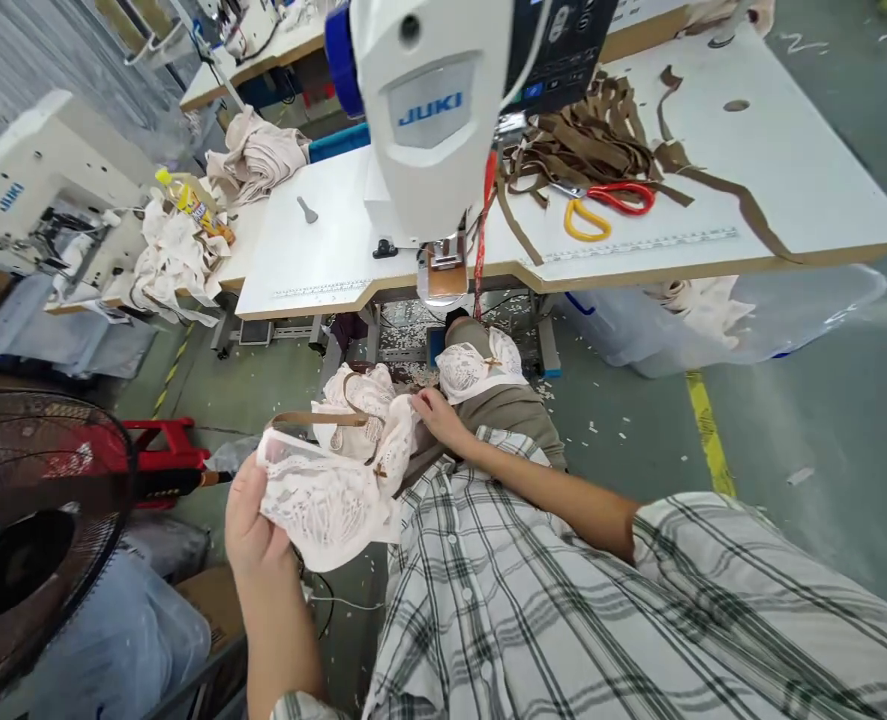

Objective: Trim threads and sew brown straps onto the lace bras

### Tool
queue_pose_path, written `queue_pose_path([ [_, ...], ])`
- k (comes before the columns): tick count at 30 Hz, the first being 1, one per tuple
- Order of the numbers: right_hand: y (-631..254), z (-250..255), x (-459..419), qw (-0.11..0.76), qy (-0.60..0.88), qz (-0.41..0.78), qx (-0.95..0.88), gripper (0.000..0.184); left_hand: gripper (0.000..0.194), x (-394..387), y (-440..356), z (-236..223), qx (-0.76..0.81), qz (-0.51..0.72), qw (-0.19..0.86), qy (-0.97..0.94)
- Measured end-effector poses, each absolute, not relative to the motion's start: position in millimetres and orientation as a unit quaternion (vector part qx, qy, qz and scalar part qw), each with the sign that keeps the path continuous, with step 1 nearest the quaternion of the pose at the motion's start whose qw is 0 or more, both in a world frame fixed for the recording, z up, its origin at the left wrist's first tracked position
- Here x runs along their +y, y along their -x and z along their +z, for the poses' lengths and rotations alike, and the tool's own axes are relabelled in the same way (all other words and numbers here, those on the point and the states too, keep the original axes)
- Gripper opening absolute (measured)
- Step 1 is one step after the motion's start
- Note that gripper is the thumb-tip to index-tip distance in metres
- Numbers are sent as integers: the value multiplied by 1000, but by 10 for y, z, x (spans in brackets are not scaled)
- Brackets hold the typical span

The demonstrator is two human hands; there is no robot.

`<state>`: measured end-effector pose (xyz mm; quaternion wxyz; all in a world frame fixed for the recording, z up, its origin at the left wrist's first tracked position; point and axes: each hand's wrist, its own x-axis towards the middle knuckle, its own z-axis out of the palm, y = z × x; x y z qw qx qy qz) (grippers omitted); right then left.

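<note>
My left hand (252,525) grips the near edge of a white lace garment piece (323,495), fingers closed on it, low and left of my lap. My right hand (439,415) pinches the far end of the same lace piece beside a brown strap (315,419). Another lace piece (477,365) lies on my knee, just beyond the right hand. A white JUKI sewing machine (432,110) stands on the white table (788,200) above and ahead of both hands.
Red and yellow scissors (608,205) and a heap of brown strips (593,140) lie on the table to the right. More fabric piles (252,155) and another machine (30,180) stand at left. A black fan (30,540) is near left. A clear bin (735,310) sits under the table.
</note>
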<state>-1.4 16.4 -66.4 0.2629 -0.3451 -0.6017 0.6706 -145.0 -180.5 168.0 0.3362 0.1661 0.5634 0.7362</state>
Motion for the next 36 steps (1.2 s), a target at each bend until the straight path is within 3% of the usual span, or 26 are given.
queue_pose_path([
  [6,-64,-346,93,236,225,835,-443,49,50,-1551,1012,1939,606,660,394,-203],
  [11,-129,-230,442,232,201,898,-314,45,50,-1285,894,1879,636,623,403,-212],
  [23,-984,196,1036,301,245,882,-267,58,50,-711,1228,1573,655,615,403,-174],
  [29,-1210,325,1153,323,274,872,-246,49,53,-346,1416,1482,640,605,440,-174],
  [36,-1526,572,1322,413,319,831,-193,39,49,-3,1574,1327,617,598,474,-194],
])
